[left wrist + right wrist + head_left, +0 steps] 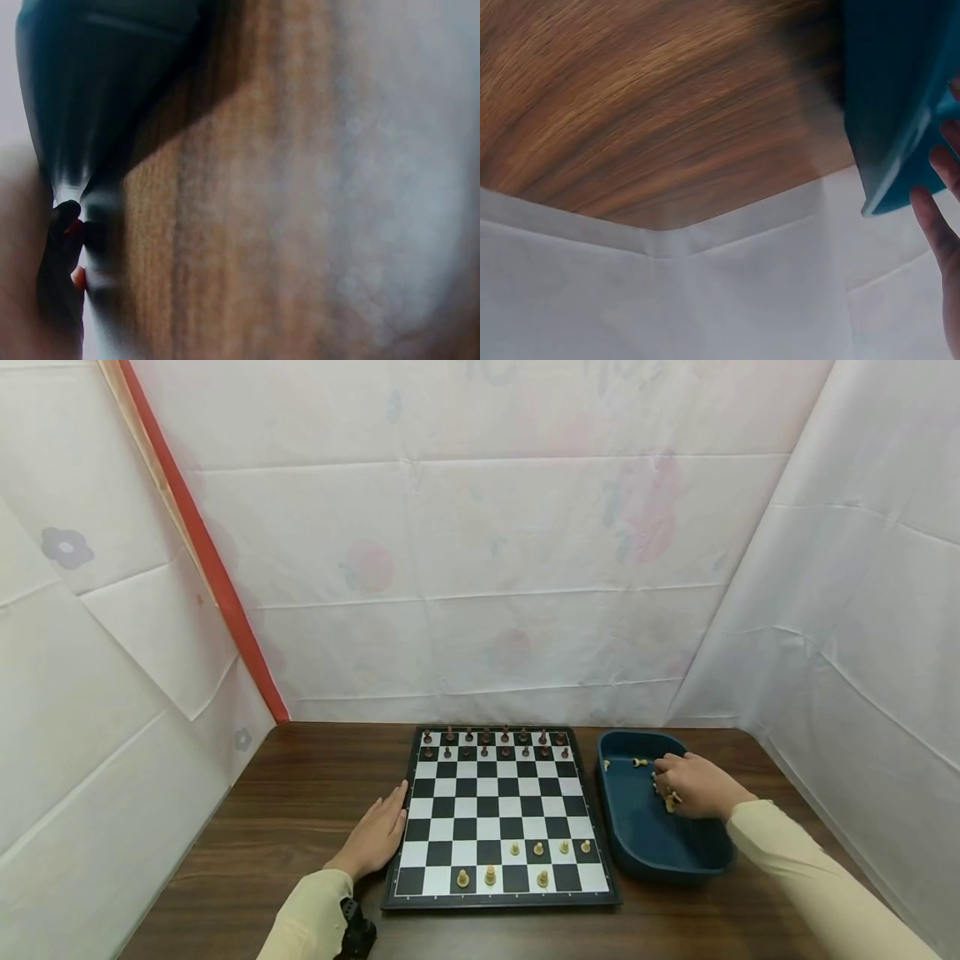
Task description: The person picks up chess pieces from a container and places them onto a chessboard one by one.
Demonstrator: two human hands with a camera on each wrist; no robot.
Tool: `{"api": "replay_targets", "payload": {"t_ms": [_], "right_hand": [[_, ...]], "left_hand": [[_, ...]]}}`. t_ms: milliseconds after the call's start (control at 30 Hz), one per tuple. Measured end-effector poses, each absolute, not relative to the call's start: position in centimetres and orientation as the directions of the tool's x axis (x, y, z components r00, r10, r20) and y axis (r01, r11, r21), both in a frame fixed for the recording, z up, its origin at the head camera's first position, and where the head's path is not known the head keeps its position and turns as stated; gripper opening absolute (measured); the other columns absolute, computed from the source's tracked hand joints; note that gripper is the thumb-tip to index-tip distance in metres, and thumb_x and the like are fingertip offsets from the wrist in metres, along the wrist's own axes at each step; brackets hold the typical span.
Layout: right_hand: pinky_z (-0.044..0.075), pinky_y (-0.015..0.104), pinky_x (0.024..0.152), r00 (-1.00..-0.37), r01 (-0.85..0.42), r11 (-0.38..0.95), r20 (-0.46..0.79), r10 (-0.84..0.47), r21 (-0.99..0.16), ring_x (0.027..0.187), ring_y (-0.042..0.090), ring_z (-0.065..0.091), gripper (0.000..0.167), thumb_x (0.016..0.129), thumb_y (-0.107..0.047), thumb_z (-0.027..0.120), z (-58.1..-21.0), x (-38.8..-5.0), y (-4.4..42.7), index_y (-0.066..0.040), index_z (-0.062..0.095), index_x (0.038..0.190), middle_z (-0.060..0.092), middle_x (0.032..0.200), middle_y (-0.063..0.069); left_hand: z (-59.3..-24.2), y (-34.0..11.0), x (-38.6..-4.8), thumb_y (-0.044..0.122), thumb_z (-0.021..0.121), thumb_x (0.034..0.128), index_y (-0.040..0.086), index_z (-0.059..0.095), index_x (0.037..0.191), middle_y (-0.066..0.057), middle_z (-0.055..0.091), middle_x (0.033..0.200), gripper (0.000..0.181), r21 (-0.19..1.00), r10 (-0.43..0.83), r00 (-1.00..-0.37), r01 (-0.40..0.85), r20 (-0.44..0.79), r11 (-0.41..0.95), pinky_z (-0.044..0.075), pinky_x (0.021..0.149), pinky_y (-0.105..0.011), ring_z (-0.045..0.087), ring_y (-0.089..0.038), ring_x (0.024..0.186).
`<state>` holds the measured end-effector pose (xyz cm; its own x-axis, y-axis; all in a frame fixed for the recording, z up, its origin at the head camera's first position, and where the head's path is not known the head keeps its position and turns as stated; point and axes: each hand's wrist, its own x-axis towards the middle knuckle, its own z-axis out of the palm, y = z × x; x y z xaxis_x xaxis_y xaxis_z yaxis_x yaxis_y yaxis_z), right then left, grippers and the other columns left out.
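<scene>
My left hand lies with its fingers straight along the left edge of a black-and-white chessboard. My right hand reaches down into a blue tray to the right of the board. Light chess pieces lie under and beside its fingers; whether it pinches one is hidden. In the right wrist view, loosely bent fingers show by the tray's wall. Dark chess pieces stand in two rows at the board's far side. Several light pawns and other light pieces stand near its front.
The board and tray sit on a dark wooden table. White patterned sheets enclose the back and sides, with a red strip at the left. A black strap device is on the left wrist. A loose light piece lies in the tray.
</scene>
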<state>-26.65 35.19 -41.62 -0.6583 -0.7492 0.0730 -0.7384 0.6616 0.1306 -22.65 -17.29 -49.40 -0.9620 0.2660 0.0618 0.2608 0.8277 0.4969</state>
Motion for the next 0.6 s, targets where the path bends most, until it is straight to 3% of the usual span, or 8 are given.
{"api": "replay_targets", "payload": {"t_ms": [333,600], "right_hand": [[0.036,0.031,0.056,-0.621,-0.753,0.603,0.02,-0.784,0.262,0.075,0.016,0.047,0.025,0.061,-0.005,0.085,-43.3,-27.3,35.7,-0.02,0.07,0.074,0.053,0.083,-0.002],[0.036,0.031,0.056,-0.616,-0.753,0.6,0.032,-0.787,0.272,0.073,0.016,0.048,0.028,0.061,-0.003,0.085,-43.9,-27.5,36.1,-0.021,0.065,0.07,0.053,0.082,-0.002]], "left_hand": [[-49.3,-17.3,-22.6,0.018,0.034,0.1037,-0.005,0.021,0.149,-0.022,0.029,0.151,0.052,0.489,0.262,-0.964,0.254,0.054,0.835,0.016,0.114,-0.051,0.026,-0.034,0.139],[-49.3,-17.3,-22.6,0.017,0.034,0.1037,-0.004,0.02,0.149,-0.023,0.029,0.15,0.052,0.488,0.264,-0.963,0.253,0.047,0.835,0.016,0.114,-0.051,0.026,-0.035,0.139]]}}
